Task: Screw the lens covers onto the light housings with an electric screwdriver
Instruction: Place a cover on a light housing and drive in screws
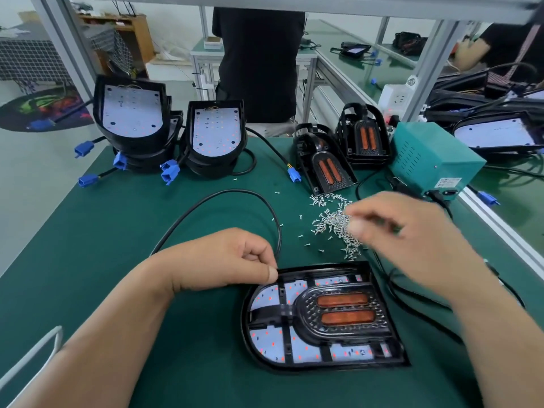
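Note:
A black light housing [265, 360] lies on the green mat in front of me, with a lens cover [344, 310] showing two orange strips set into it. My left hand [229, 260] rests at the housing's upper left corner, fingers curled, thumb and forefinger pinched together; what it pinches is too small to see. My right hand [406, 240] is blurred over a pile of small silver screws [332, 222], fingertips down among them. No electric screwdriver is visible.
Stacked housings [132, 119] [216, 134] with blue connectors stand at the back left. Spare lens covers [326, 166] [365, 136] and a teal power box [432, 157] sit at the back right. A black cable [223, 192] loops across the mat. A person in black stands behind the bench.

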The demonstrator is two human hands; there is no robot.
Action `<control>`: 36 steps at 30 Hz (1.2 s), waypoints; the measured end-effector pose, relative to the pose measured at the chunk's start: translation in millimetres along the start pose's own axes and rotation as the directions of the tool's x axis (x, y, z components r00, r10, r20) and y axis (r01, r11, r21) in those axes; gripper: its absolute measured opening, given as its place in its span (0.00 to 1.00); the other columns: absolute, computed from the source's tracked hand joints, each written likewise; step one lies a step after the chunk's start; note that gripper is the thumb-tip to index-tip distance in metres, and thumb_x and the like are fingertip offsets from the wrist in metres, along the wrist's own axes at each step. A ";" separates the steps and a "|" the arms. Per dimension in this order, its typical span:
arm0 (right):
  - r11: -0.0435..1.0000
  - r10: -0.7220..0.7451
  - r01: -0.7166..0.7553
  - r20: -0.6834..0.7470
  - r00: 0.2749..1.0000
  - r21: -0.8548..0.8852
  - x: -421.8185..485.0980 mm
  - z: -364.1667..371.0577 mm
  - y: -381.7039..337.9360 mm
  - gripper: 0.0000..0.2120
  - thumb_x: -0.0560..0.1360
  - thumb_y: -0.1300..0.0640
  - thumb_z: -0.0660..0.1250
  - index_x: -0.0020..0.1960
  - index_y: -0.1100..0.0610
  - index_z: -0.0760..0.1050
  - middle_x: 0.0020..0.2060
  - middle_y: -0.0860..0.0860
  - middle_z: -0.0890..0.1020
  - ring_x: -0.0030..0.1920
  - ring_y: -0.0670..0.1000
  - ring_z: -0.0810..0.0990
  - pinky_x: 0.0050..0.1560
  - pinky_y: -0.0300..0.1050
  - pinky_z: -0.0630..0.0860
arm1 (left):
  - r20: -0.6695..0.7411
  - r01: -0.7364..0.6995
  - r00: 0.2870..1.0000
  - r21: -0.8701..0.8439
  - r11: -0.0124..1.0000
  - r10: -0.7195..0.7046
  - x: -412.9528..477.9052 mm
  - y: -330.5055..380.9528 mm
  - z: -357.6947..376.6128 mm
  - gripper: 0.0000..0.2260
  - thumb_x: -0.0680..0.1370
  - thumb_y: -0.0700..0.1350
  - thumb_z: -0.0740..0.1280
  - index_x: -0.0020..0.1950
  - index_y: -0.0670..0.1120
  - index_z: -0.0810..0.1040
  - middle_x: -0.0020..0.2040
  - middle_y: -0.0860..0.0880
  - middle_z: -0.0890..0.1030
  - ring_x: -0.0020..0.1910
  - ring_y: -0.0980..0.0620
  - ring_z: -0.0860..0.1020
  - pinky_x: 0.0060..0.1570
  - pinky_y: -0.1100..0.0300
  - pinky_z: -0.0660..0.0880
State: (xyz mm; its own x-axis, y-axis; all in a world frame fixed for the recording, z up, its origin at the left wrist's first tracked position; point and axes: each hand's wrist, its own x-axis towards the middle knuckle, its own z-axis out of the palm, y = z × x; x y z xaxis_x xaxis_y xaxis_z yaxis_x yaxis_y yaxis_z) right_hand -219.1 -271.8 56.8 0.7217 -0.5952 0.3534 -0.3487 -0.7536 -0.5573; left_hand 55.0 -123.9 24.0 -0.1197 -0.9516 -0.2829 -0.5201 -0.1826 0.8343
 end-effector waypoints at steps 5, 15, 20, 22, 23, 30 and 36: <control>0.733 0.479 -0.520 -0.209 0.852 -0.439 -13.5 -50.6 95.0 0.28 0.78 0.39 0.68 0.72 0.53 0.77 0.66 0.58 0.77 0.68 0.63 0.73 0.63 0.62 0.76 | 0.014 0.042 0.999 -0.102 0.994 -0.040 -0.3 -1.2 -1.5 0.12 0.75 0.58 0.73 0.49 0.50 0.84 0.35 0.49 0.71 0.31 0.54 0.63 0.28 0.62 0.60; 0.623 0.589 -0.535 -0.107 0.801 -0.571 -22.8 -49.5 117.0 0.29 0.77 0.28 0.63 0.51 0.55 0.75 0.47 0.52 0.79 0.46 0.57 0.79 0.44 0.52 0.76 | -0.114 -0.058 0.992 -0.070 0.996 0.049 9.0 12.2 20.3 0.17 0.72 0.64 0.74 0.51 0.54 0.88 0.35 0.50 0.78 0.37 0.57 0.72 0.42 0.62 0.70; 0.601 0.551 -0.488 -0.114 0.826 -0.633 -22.9 -43.6 114.5 0.24 0.75 0.32 0.71 0.50 0.53 0.71 0.43 0.49 0.77 0.44 0.57 0.78 0.40 0.51 0.74 | -0.215 -0.087 0.972 0.038 0.995 0.093 13.9 20.6 36.6 0.19 0.71 0.69 0.71 0.49 0.57 0.88 0.33 0.47 0.77 0.34 0.56 0.70 0.36 0.57 0.69; 0.608 0.528 -0.488 -0.140 0.837 -0.626 -23.4 -41.5 113.4 0.24 0.75 0.33 0.71 0.58 0.50 0.72 0.44 0.50 0.78 0.45 0.58 0.79 0.40 0.50 0.74 | -0.236 -0.113 0.963 0.069 0.991 0.127 15.1 21.6 40.4 0.17 0.72 0.68 0.71 0.49 0.56 0.87 0.35 0.43 0.80 0.34 0.55 0.71 0.35 0.52 0.70; 0.609 0.517 -0.485 -0.150 0.843 -0.627 -23.5 -40.8 112.7 0.24 0.75 0.34 0.71 0.58 0.50 0.73 0.44 0.50 0.77 0.44 0.57 0.79 0.39 0.50 0.73 | -0.247 -0.130 0.958 0.073 0.989 0.144 14.7 21.7 41.6 0.16 0.73 0.66 0.71 0.48 0.56 0.87 0.33 0.46 0.79 0.33 0.56 0.70 0.34 0.53 0.70; 0.603 0.456 -0.454 -0.183 0.871 -0.656 -24.0 -35.6 114.6 0.20 0.77 0.36 0.69 0.55 0.51 0.72 0.40 0.47 0.74 0.40 0.56 0.77 0.37 0.50 0.70 | -0.261 -0.156 0.948 0.117 0.981 0.182 12.2 24.3 43.3 0.12 0.74 0.61 0.71 0.44 0.53 0.84 0.28 0.54 0.65 0.29 0.56 0.63 0.31 0.62 0.63; 0.613 0.443 -0.430 -0.161 0.882 -0.663 -20.1 -32.1 121.2 0.22 0.77 0.33 0.66 0.54 0.51 0.70 0.43 0.49 0.74 0.40 0.56 0.73 0.37 0.50 0.67 | -0.257 -0.122 0.957 0.056 0.991 0.132 14.8 22.9 45.3 0.17 0.73 0.67 0.70 0.50 0.58 0.86 0.27 0.54 0.67 0.30 0.57 0.64 0.32 0.63 0.63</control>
State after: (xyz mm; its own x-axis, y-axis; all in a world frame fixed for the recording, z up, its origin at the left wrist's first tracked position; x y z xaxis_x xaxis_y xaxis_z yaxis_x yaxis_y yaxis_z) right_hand -295.1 -360.1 6.3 0.3854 -0.9039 0.1858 -0.9202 -0.3914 0.0044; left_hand 3.0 -131.0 17.4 0.0341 -0.9987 -0.0388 -0.5481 -0.0511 0.8349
